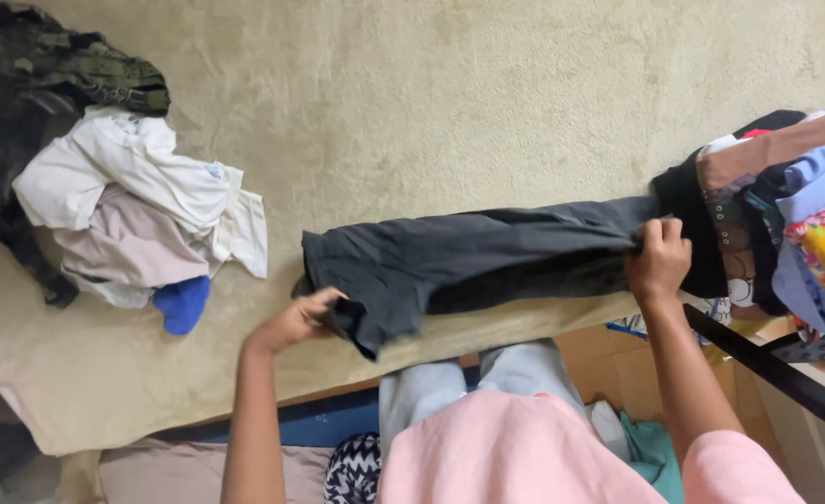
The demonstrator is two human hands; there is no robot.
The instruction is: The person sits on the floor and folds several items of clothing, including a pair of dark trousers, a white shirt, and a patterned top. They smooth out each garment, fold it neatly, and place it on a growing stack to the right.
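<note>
On beige bed (450,84), left hand (296,322) & right hand (657,259) each grip opposite ends of dark trousers (468,257); 2 clothes piles (132,196) flank.

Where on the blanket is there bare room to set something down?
Free: the wide patch of blanket above the dark trousers, and the strip between them and the left clothes pile. Crowded: the right pile, and the near edge by both hands.
</note>
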